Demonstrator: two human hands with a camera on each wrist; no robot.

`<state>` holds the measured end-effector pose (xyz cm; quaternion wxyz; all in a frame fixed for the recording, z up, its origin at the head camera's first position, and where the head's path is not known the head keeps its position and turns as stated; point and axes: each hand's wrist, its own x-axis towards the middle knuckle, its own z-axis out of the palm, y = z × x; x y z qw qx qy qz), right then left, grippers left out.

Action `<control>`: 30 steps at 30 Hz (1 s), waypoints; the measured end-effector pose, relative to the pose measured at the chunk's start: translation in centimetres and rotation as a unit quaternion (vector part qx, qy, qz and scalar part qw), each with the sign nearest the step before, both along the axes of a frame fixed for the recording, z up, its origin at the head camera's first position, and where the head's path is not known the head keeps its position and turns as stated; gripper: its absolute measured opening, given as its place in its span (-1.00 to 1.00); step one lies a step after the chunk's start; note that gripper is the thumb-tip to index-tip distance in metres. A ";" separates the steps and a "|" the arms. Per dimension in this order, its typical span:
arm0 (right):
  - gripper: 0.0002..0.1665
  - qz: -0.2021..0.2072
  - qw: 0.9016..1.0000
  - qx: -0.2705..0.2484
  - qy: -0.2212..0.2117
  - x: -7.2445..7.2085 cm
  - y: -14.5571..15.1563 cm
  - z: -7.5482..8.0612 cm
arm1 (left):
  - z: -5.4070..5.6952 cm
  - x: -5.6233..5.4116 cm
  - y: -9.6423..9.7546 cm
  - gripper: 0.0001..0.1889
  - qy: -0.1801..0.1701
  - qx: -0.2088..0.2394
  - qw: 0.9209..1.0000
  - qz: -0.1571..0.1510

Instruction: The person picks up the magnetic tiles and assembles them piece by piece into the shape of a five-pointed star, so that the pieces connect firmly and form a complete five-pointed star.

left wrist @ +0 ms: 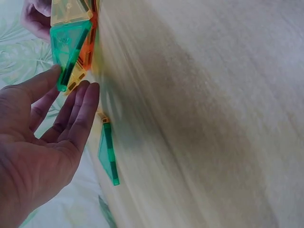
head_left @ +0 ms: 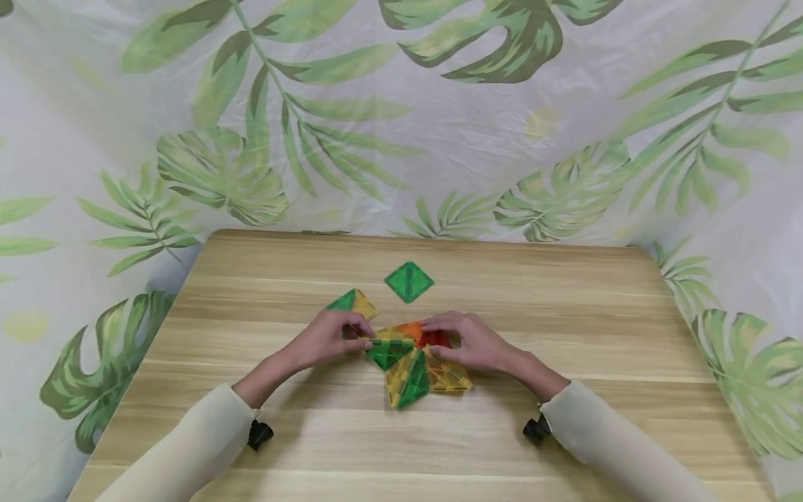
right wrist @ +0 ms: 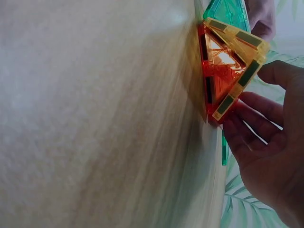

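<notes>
A cluster of translucent triangular magnetic tiles stands folded on the table between the hands. It has a green tile (head_left: 414, 380) at the front, a yellow tile (head_left: 450, 375) at front right, and orange (head_left: 410, 330) and red (head_left: 444, 337) tiles behind. My left hand (head_left: 335, 336) pinches the left corner, its thumb on a raised green tile (left wrist: 69, 40) and its fingertips by a yellow tile (left wrist: 76, 77). On the opposite side, my right hand (head_left: 473, 341) holds the right part, thumb at a slanted yellow tile (right wrist: 244, 71) and fingers at the red tile (right wrist: 204, 45) edge.
Behind my left hand lies a joined pair of tiles, green (head_left: 343, 301) and yellow (head_left: 364, 305). A green diamond of two tiles (head_left: 409, 282) lies farther back. The wooden table (head_left: 564, 293) meets a leaf-print cloth (head_left: 351, 153) at its back edge.
</notes>
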<state>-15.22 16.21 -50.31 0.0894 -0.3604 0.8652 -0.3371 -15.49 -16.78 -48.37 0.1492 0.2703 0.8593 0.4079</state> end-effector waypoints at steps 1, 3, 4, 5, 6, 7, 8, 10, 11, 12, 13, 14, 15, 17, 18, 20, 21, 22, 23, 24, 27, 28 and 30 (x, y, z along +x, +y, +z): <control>-0.52 0.003 1.000 -0.002 -0.004 -0.1 0.0 0.0 | 0.2 0.1 0.0 -0.91 -0.002 -0.001 1.000 -0.005; -0.52 0.007 1.000 -0.006 -0.010 -0.2 0.1 0.0 | 0.5 0.0 0.0 -0.92 -0.004 -0.004 1.000 -0.020; -0.52 0.010 1.000 -0.007 -0.012 -0.3 0.1 0.0 | 0.7 0.0 0.0 -0.92 -0.004 -0.008 1.000 -0.027; -0.52 0.012 1.000 -0.009 -0.014 -0.4 0.1 0.0 | 1.0 -0.1 -0.1 -0.93 -0.003 -0.015 0.999 -0.034; -0.52 0.013 1.000 -0.012 -0.015 -0.5 0.1 0.1 | 1.2 -0.2 -0.1 -0.92 -0.001 -0.021 0.999 -0.041; -0.52 0.012 1.000 -0.016 -0.016 -0.6 0.1 0.2 | 1.5 -0.4 -0.1 -0.91 0.004 -0.026 0.999 -0.047; -0.52 0.008 1.000 -0.022 -0.015 -0.8 0.1 0.3 | 1.8 -0.6 -0.1 -0.88 0.007 -0.029 0.998 -0.052; -0.51 -0.008 0.999 -0.039 -0.020 -1.3 0.1 0.5 | 2.4 -1.1 0.1 -0.82 0.014 -0.034 0.998 -0.051; -0.51 -0.022 0.998 -0.048 -0.027 -1.6 0.1 0.6 | 2.7 -1.5 0.2 -0.79 0.015 -0.029 0.998 -0.047; -0.50 -0.038 0.997 -0.057 -0.036 -1.9 0.1 0.7 | 2.9 -1.9 0.5 -0.75 0.016 -0.023 0.999 -0.039; -0.50 -0.055 0.995 -0.065 -0.045 -2.3 0.1 0.7 | 3.0 -2.3 0.7 -0.73 0.014 -0.014 0.999 -0.030; -0.50 -0.072 0.993 -0.072 -0.054 -2.6 0.1 0.8 | 3.0 -2.8 0.9 -0.71 0.011 -0.005 1.000 -0.018; -0.49 -0.089 0.991 -0.078 -0.068 -3.0 0.1 0.9 | 3.0 -3.2 1.1 -0.69 0.008 0.001 1.000 -0.005; -0.48 -0.123 0.985 -0.085 -0.090 -3.7 0.0 1.0 | 2.9 -4.1 1.5 -0.65 -0.004 0.016 1.000 0.022; -0.48 -0.139 0.981 -0.087 -0.099 -4.1 0.0 1.1 | 2.8 -4.5 1.8 -0.63 -0.011 0.020 0.999 0.034; -0.47 -0.167 0.976 -0.087 -0.114 -4.8 -0.2 1.3 | 2.5 -5.2 2.1 -0.57 -0.028 0.025 0.998 0.054; -0.47 -0.180 0.972 -0.086 -0.122 -5.1 -0.3 1.4 | 2.3 -5.6 2.3 -0.54 -0.038 0.026 0.997 0.062; -0.47 -0.191 0.970 -0.083 -0.125 -5.4 -0.4 1.4 | 2.2 -5.9 2.5 -0.51 -0.049 0.027 0.996 0.067; -0.47 -0.201 0.968 -0.080 -0.129 -5.7 -0.5 1.3 | 2.0 -6.2 2.6 -0.48 -0.061 0.027 0.995 0.073; -0.47 -0.210 0.965 -0.079 -0.133 -6.0 -0.7 1.3 | 1.8 -6.5 2.8 -0.46 -0.066 0.025 0.995 0.075; -0.48 -0.227 0.961 -0.075 -0.136 -6.6 -1.0 1.0 | 1.3 -7.2 3.3 -0.43 -0.084 0.018 0.993 0.082; -0.48 -0.231 0.960 -0.076 -0.138 -6.8 -1.1 1.0 | 1.1 -7.4 3.4 -0.42 -0.088 0.017 0.992 0.083; -0.48 -0.236 0.958 -0.079 -0.141 -6.9 -1.3 0.9 | 0.9 -7.5 3.7 -0.41 -0.091 0.012 0.992 0.082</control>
